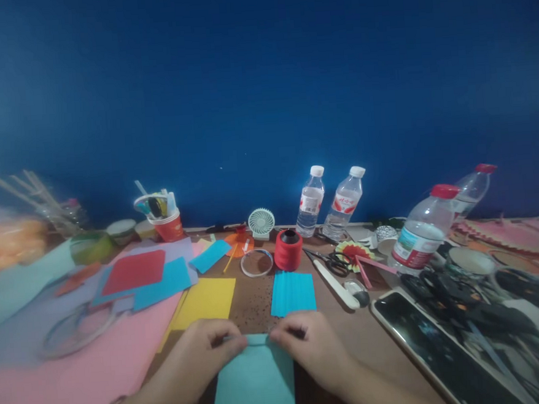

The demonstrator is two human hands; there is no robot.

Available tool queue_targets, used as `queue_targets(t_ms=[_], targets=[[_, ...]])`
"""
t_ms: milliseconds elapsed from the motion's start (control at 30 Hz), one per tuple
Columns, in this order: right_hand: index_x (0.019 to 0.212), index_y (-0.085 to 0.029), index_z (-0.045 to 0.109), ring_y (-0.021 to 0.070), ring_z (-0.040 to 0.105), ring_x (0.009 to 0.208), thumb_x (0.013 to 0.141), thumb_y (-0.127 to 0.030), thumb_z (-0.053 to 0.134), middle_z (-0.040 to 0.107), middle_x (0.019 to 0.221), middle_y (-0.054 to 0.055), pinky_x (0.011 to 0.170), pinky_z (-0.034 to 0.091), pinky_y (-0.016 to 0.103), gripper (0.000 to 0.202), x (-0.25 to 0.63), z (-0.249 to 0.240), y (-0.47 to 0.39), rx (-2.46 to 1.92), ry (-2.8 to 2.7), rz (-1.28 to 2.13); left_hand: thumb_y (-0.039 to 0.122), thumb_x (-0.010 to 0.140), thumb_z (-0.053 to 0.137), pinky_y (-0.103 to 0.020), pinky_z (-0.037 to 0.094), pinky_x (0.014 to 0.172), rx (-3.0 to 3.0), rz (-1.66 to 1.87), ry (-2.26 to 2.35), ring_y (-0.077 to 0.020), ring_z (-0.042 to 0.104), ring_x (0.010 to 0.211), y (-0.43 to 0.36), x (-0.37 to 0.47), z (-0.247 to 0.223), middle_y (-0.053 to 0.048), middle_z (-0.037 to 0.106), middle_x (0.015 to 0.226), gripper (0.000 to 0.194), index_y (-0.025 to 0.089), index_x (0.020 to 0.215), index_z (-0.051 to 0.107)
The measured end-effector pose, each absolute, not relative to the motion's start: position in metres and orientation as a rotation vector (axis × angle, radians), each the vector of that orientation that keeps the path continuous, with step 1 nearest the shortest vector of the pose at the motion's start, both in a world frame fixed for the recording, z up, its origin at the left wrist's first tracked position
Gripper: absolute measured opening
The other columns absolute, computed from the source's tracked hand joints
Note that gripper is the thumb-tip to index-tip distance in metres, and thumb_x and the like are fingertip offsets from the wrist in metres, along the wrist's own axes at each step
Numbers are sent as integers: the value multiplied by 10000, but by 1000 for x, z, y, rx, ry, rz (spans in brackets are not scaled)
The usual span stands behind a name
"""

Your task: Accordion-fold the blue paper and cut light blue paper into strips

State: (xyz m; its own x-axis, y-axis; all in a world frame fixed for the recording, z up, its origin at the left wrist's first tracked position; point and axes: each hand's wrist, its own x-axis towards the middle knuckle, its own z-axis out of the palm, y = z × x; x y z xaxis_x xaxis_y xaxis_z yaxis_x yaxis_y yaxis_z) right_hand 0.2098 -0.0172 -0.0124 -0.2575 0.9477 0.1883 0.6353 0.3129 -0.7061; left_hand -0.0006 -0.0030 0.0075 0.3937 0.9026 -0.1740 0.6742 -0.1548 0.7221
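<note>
A light teal sheet of paper (255, 387) lies in front of me at the bottom middle, its far edge turned over in a narrow fold. My left hand (215, 347) pinches the left end of that fold between thumb and fingers. At the right end, my right hand (307, 344) grips the same edge in a matching pinch. Just beyond my right hand is a pleated blue paper (292, 293). Yellow paper (207, 298) lies past my left hand. Small dark specks are scattered on the brown table (253, 308) between them.
A red thread spool (288, 250), small fan (261, 223) and two water bottles (310, 202) stand behind. Scissors (341, 261) and a white-handled cutter (335, 283) lie right, near a phone (427, 339) and dark clutter. Coloured sheets, including pink paper (93, 386), spread left beside a red cup (167, 226).
</note>
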Motion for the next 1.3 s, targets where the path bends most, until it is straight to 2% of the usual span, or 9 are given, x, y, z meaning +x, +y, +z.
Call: queue_targets(t_ms=[100,267,400,500,700,933,1100,1200,1300], targets=[[753,-185,651,140,595,667,933,-324,386,652,699,4,601,411,209,350,239,-2,-1,-1685,-1967,258,416,860,415,-204,360,532,2006,347,1364,-132,509,617,-4,-5,8,24,556,630,375,157,642,576],[1077,-113,581,283,567,926,810,-140,521,632,954,151,748,404,340,275,273,-8,20,-1943,-1922,-64,367,888,383,-219,368,507,2191,265,1368,-145,547,601,-15,5,15,20,585,627,374,179,629,576],[1150,-119,564,291,585,891,810,-67,457,637,901,159,728,412,351,360,274,-21,24,-2015,-2014,-150,267,906,354,-350,410,854,2405,277,1417,-213,574,915,-22,19,21,-64,636,977,289,187,938,630],[1166,-118,553,282,598,880,819,-71,453,641,906,159,729,417,342,365,276,-23,23,-2048,-2046,-185,184,884,362,-467,336,965,2529,241,1448,-277,486,1114,-38,28,21,-121,550,1212,339,181,1164,554],[1021,-108,597,287,619,882,822,-102,465,644,869,157,724,424,341,238,275,-19,18,-2079,-2065,-231,225,806,535,-456,343,1014,2703,102,1380,-286,437,1202,-72,44,3,-73,486,1340,555,200,1341,390],[902,-117,604,266,652,789,731,-84,504,618,942,144,614,434,309,201,274,-3,8,-2101,-2052,-97,271,821,537,-442,331,1022,2787,81,1269,-258,433,1199,-64,32,4,-33,494,1325,556,292,1347,358],[884,-169,598,213,646,709,738,-104,472,650,818,75,576,434,277,203,294,13,-15,-2086,-2011,61,262,818,521,-457,303,1037,2862,57,1103,-270,401,1240,-48,16,9,-57,459,1362,518,271,1322,401],[1103,-241,529,160,624,871,777,-102,425,635,1010,27,731,450,248,369,291,10,-35,-1981,-1991,87,182,810,480,-457,308,1039,2888,40,1048,-272,366,1280,-36,10,5,-84,389,1421,519,244,1321,411],[1120,-239,537,178,599,945,798,-110,403,608,1082,42,789,451,269,371,272,1,-46,-1672,-1994,91,144,788,468,-479,319,1031,2894,30,1018,-289,377,1275,-23,5,-3,-117,408,1404,553,210,1333,400]])
